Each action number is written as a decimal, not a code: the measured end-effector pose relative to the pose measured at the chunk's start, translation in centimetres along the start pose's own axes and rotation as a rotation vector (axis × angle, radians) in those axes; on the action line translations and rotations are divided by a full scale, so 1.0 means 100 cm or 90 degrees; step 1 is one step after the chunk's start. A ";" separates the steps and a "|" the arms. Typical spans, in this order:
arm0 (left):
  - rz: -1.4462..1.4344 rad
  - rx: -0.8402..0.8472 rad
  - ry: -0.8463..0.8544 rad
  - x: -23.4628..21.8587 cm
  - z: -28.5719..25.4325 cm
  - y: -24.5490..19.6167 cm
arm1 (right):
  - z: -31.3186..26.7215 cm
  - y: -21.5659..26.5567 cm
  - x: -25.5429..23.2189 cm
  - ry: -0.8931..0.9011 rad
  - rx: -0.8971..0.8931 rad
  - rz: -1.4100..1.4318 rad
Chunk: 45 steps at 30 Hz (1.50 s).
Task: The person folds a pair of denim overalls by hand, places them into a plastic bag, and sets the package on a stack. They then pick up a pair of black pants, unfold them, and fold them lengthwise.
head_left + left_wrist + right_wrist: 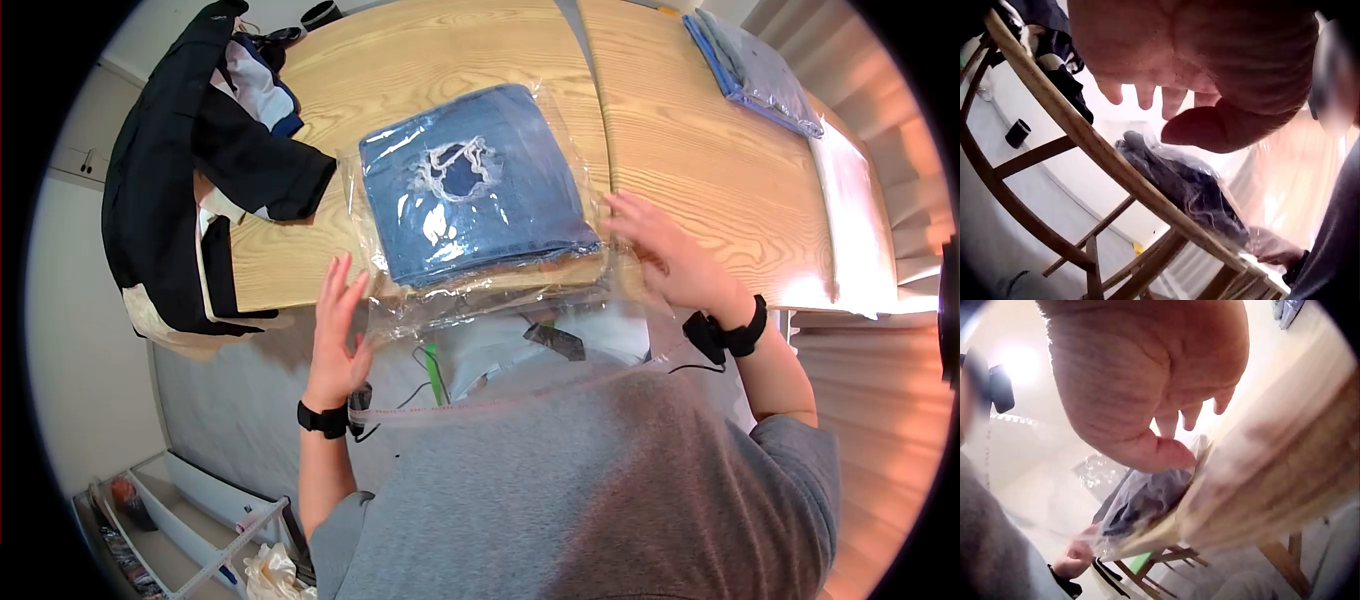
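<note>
Folded blue jeans (pixel 530 205) with a frayed ripped hole lie inside a clear plastic bag (pixel 440 318) on the wooden table. The bag's open end hangs past the near edge toward the person's grey shirt. At the bag's left side is my left hand (pixel 338 345), fingers extended and thumb apart. My right hand (pixel 685 265) lies along the right side of the bag, its fingers loosely extended over the plastic edge. In the left wrist view, the left palm (pixel 1210 56) holds nothing. Likewise, the right palm (pixel 1141 381) shows no grip in its wrist view.
A black jacket (pixel 150 190) drapes over the table's left side. Bagged folded clothes (pixel 760 80) and flat clear plastic (pixel 850 220) lie on the right table (pixel 700 170), beyond a seam. A white rack (pixel 215 550) stands at lower left; curtains (pixel 870 430) hang right.
</note>
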<state>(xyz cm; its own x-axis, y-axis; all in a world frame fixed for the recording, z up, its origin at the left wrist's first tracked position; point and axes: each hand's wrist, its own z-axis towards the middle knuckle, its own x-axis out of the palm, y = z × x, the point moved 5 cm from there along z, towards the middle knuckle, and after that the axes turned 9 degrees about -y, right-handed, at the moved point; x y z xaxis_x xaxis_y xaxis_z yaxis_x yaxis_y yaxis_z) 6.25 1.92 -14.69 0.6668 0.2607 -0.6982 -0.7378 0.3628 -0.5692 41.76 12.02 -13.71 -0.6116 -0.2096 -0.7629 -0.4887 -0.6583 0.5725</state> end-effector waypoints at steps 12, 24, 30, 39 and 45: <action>0.008 0.166 0.092 0.010 -0.002 -0.018 | -0.012 -0.002 0.011 -0.024 -0.154 -0.109; -0.354 -0.319 -0.008 0.020 0.008 0.027 | -0.006 -0.031 0.030 -0.280 0.331 0.317; -0.384 -0.469 -0.077 0.031 0.014 0.038 | -0.003 -0.031 0.045 -0.458 0.433 0.310; -0.436 -0.561 -0.192 0.048 0.010 0.045 | 0.008 -0.023 0.032 -0.381 0.600 0.237; -0.476 -0.574 -0.214 0.052 0.010 0.043 | 0.023 0.052 0.029 -0.365 0.028 0.025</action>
<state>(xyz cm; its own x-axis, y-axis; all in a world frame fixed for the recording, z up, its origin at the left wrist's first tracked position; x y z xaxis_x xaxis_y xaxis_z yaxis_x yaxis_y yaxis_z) 6.62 5.69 -20.31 0.8539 0.5204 0.0022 0.1209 -0.1942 -0.9735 36.02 9.65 -12.32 -0.8631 0.2002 -0.4636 -0.4770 -0.6247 0.6183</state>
